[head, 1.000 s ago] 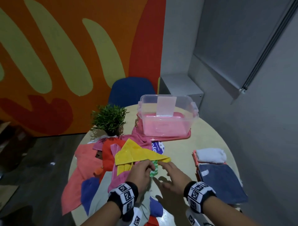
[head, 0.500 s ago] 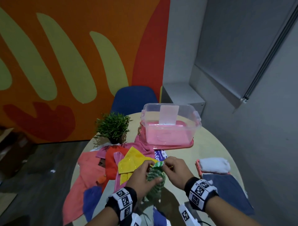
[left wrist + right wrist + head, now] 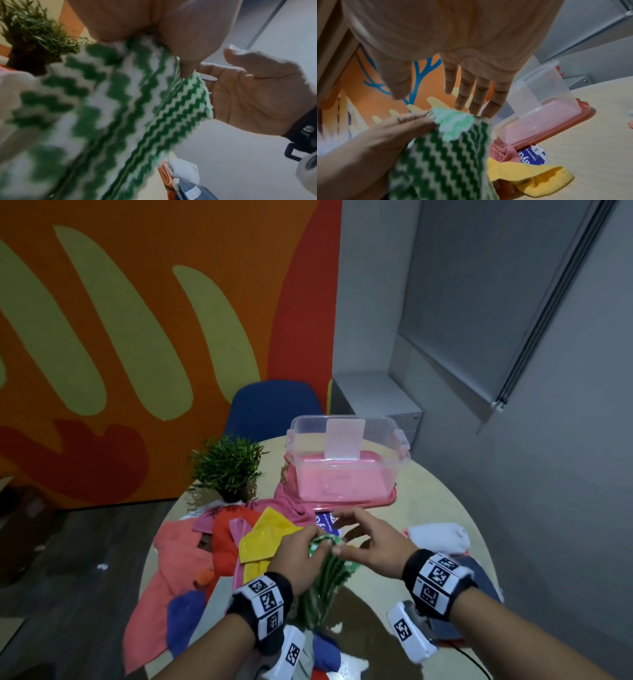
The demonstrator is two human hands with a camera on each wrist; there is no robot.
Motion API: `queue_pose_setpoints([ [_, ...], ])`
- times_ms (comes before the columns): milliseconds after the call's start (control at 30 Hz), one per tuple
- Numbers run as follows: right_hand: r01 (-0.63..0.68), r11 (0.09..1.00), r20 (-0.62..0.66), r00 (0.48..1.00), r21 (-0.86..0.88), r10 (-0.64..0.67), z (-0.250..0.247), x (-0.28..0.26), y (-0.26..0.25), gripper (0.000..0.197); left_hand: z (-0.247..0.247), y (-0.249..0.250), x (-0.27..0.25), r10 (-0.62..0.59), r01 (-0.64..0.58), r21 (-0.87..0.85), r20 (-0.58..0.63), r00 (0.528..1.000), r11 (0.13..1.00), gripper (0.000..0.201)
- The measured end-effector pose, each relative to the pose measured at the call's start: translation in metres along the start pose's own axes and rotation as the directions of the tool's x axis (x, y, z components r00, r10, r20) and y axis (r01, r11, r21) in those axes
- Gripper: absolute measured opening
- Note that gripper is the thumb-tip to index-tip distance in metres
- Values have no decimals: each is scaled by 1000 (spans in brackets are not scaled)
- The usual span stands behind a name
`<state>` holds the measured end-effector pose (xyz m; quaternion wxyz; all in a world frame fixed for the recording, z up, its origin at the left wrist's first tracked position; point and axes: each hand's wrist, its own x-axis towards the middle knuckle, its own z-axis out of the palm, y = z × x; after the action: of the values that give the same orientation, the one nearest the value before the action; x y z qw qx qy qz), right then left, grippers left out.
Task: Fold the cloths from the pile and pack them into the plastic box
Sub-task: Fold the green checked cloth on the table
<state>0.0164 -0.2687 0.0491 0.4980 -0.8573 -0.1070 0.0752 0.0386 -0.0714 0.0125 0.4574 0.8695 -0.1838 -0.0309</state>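
Note:
A green-and-white zigzag cloth (image 3: 325,580) (image 3: 120,108) (image 3: 440,155) hangs above the table in front of me. My left hand (image 3: 301,553) (image 3: 145,36) grips it near its top edge. Beside it, my right hand (image 3: 363,537) (image 3: 453,88) has straight, spread fingers, and their tips touch the cloth's upper edge. The clear plastic box (image 3: 402,440) (image 3: 547,94) stands on a pink lid (image 3: 383,501) at the far side of the table. The pile lies to the left: a yellow cloth (image 3: 263,539), a red one (image 3: 222,535), a salmon one (image 3: 171,570) and a blue one (image 3: 185,614).
A small green plant (image 3: 227,467) stands left of the box. At the right edge of the round table (image 3: 428,494) lie a folded white cloth (image 3: 438,537) and a dark blue one (image 3: 479,583). A blue chair (image 3: 274,405) is behind the table. A round blue label (image 3: 325,522) lies near the lid.
Both hands have risen from the table with the green zigzag cloth. The right hand, which pinched it half a second ago, now has its fingers spread straight.

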Motion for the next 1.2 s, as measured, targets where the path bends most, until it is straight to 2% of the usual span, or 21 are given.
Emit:
queue_pose_setpoints([
  [67,15,994,54,999,-111,-9,2,-2,2,67,3,8,2,19,-19,32,-3,1000,999,11],
  [100,28,984,57,998,-178,-18,3,-2,4,67,4,12,3,29,-29,46,-1,1000,999,11],
  [200,19,952,-7,1000,-306,-22,-2,-3,7,42,6,17,4,67,-70,82,37,997,994,8],
  [267,0,943,-37,999,-333,-14,-13,-4,8,28,5,15,4,70,-88,181,102,992,980,14],
  [367,-5,931,-84,996,-366,-28,-35,-7,9,27,-1,5,6,-9,-53,360,168,986,931,21],
  [500,-78,929,-219,976,-361,-3,-67,-12,18,30,-12,2,9,-3,-40,396,107,994,917,11],
  [600,-92,930,-297,955,-356,-20,-88,-14,28,30,-21,7,17,-8,-3,408,27,1000,913,23],
  [733,-82,959,-337,941,-272,-15,-104,-18,37,25,-24,14,25,43,-17,380,-59,997,925,25],
  [833,-97,965,-254,967,-245,33,-98,-28,55,28,-13,14,13,16,-6,339,-26,1000,941,31],
  [933,-156,948,-99,986,-276,134,-76,-50,90,29,11,-4,-14,-122,91,349,66,990,933,35],
  [1033,-196,899,57,970,-390,236,-50,-76,122,19,41,-32,-47,-233,129,407,216,948,904,36],
  [1133,-207,871,172,935,-446,310,-28,-100,143,24,60,-49,-78,-339,192,421,307,889,886,31],
  [1200,-209,862,225,913,-462,342,-19,-114,150,25,68,-55,-92,-366,182,448,369,854,875,30],
])
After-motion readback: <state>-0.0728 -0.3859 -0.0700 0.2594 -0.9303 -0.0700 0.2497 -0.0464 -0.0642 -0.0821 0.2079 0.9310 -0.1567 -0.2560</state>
